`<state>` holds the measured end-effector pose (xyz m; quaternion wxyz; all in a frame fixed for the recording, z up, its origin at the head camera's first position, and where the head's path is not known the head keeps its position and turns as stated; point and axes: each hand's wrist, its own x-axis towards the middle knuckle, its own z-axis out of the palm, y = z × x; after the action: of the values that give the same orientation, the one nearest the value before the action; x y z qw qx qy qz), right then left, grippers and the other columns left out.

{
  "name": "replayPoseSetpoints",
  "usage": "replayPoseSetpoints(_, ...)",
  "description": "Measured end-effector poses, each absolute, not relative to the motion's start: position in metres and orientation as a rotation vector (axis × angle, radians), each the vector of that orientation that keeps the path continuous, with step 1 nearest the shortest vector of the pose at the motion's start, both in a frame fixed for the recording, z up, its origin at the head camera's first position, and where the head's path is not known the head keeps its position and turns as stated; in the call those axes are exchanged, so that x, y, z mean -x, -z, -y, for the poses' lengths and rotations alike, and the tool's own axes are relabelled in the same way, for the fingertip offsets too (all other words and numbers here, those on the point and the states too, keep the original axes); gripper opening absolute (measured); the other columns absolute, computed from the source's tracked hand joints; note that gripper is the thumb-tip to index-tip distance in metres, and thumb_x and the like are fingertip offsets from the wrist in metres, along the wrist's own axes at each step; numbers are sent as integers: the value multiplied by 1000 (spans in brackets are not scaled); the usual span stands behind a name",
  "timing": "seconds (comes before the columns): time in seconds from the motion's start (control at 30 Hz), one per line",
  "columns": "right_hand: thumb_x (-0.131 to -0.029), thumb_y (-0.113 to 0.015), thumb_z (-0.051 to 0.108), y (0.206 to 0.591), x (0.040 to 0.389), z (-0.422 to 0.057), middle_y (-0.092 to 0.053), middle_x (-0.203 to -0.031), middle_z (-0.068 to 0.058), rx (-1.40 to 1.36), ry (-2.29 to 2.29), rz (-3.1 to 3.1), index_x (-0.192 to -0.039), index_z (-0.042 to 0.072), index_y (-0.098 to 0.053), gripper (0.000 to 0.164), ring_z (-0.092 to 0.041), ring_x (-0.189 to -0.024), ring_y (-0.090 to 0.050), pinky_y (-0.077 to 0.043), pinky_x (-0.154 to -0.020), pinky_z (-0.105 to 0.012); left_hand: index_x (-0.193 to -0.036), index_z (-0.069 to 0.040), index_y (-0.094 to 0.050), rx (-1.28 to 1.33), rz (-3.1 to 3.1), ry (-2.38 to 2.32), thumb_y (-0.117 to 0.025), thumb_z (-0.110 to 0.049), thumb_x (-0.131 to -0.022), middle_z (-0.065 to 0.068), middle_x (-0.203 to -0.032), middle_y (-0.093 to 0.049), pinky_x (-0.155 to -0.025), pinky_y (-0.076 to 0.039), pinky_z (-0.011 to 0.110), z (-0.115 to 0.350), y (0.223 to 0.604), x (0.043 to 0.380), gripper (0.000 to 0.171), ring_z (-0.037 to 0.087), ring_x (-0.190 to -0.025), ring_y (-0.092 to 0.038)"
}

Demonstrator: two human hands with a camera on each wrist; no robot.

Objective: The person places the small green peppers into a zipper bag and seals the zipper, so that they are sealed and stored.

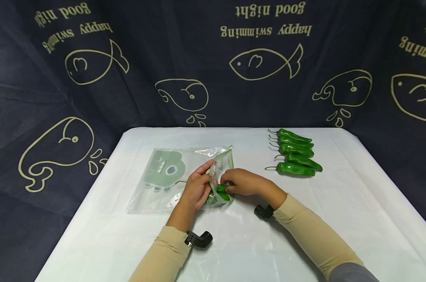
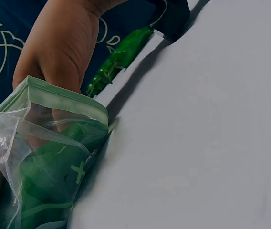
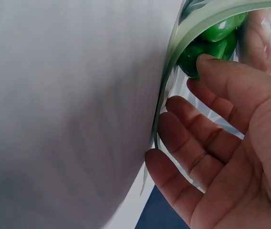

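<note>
The 2 hands are held close together over the mouth of a clear plastic bag. Its raised edge is pinched between the thumb and fingers of the left hand point(image 1: 197, 186). The right hand point(image 1: 246, 182) is placed at the opening, with its fingers bent, and its thumb point(image 3: 216, 71) is laid against a green pepper inside; whether that pepper is gripped or only touched cannot be told.

The bag point(image 1: 190, 158) is laid on the left half of the table point(image 1: 234, 243), with its mouth turned toward the right hand and edged by a pale green strip point(image 1: 230, 156). A green cartoon animal point(image 1: 167, 170) (an eye and teeth can be made out) is printed on it. At least 2 peppers point(image 1: 222, 196) are contained near the mouth, glimpsed through the film.

Farther back on the right, well apart from the bag, 5 green peppers point(image 1: 295, 149) are set in a row, their stems pointed left.

The forearms are covered by beige sleeves point(image 1: 313, 231), and 1 small black camera point(image 1: 200, 239) is worn on each wrist. Behind the table, a dark blue curtain point(image 1: 213, 43) is decorated with pale fish, whales and upside-down lettering.
</note>
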<state>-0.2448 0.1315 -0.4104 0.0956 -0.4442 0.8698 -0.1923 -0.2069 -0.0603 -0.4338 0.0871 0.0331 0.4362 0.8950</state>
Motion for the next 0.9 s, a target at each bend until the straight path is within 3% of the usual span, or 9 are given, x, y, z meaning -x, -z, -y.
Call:
replayPoseSetpoints(0.17,-88,-73,11,409,245,-131,-60,-90,-1,1317,553,-2590,-97,13,-69,9,-13,-77,-51,-44,-72,-31,-144,7,-43,-100,-1294,-2677,-42,18,-88,14,-148,-43,-69,-46,19,60,434,207,58,18,-103,-49)
replayPoseSetpoints(0.43,-89,-73,14,410,245,-130,-60,-90,0,1317,543,-2595,-94,13,-68,6,-13,-77,-50,-44,-72,-31,-145,7,-42,-91,-1282,-2679,-40,19,-88,14,-148,-42,-68,-46,20,60,433,206,58,13,-95,-50)
replayPoseSetpoints(0.7,-90,-73,16,407,243,-128,-60,-89,4,1285,512,-2619,-92,14,-69,5,-11,-77,-51,-44,-73,-32,-146,8,-41,-101,-1279,-2679,-41,18,-88,16,-151,-40,-68,-46,20,61,432,205,59,16,-101,-49)
replayPoseSetpoints(0.9,-93,-67,16,397,237,-138,-66,-101,-2,1280,630,-2571,-106,8,-71,16,-17,-89,-61,-50,-82,-36,-145,8,-41,-108,-1279,-2685,-41,18,-88,16,-151,-39,-67,-46,19,60,434,206,58,14,-96,-50)
